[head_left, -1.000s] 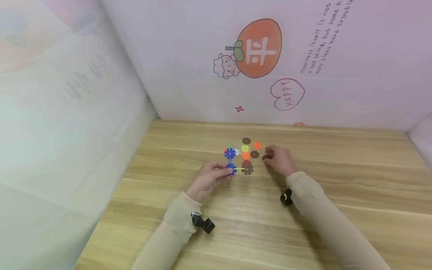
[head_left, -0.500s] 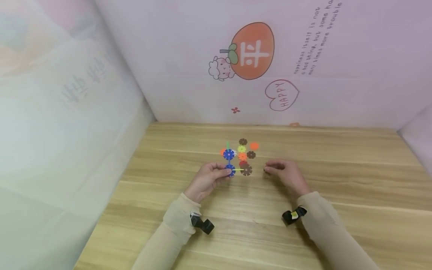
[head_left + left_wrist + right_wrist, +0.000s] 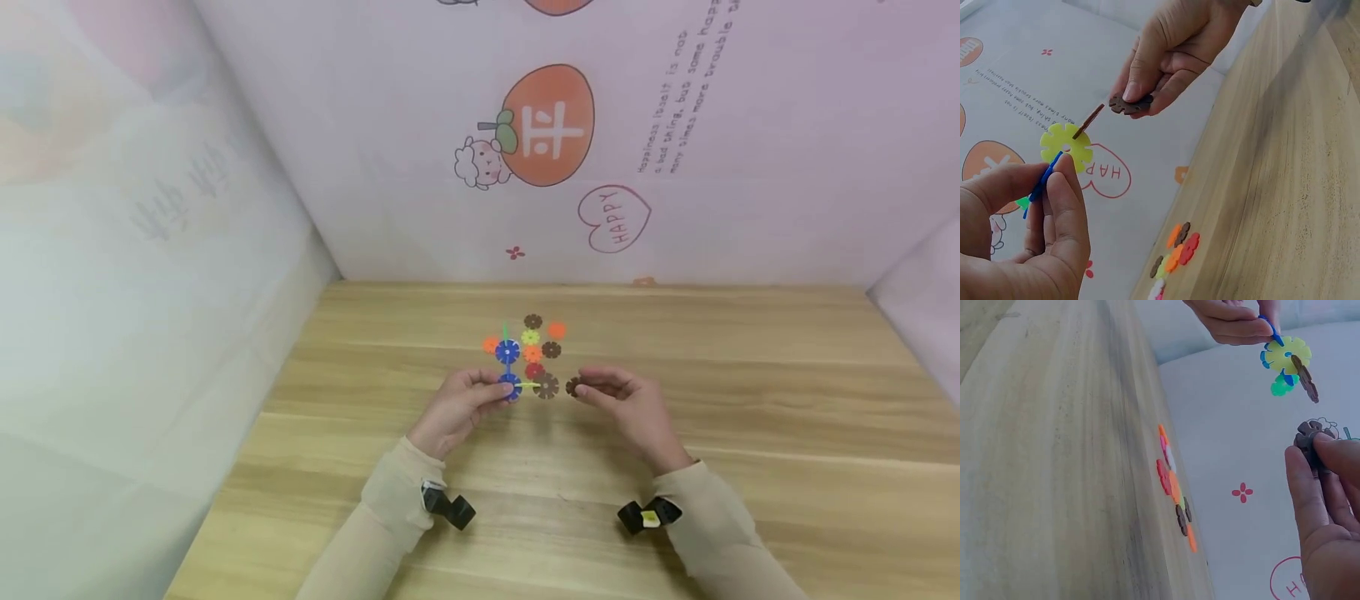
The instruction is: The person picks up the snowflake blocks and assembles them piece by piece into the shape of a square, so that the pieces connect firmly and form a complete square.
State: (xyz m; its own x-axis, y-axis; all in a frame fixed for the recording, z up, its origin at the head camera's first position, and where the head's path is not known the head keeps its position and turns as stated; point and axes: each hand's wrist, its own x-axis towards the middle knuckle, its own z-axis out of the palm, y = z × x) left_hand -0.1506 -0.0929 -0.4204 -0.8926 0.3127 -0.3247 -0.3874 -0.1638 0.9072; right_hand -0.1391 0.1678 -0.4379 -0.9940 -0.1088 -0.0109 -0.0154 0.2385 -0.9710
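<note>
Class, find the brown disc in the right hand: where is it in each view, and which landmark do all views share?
Head: brown disc right of and below centre, pinched by the right hand.
Left wrist: brown disc above and left of centre.
Right wrist: brown disc right of centre, near mid-height.
Shared landmark: the left hand, pinching a blue disc.

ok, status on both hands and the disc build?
Left hand pinching blue disc of joined build. Right hand holding separate brown disc, gap to the build's brown end disc. Nothing visible in that gap.
</note>
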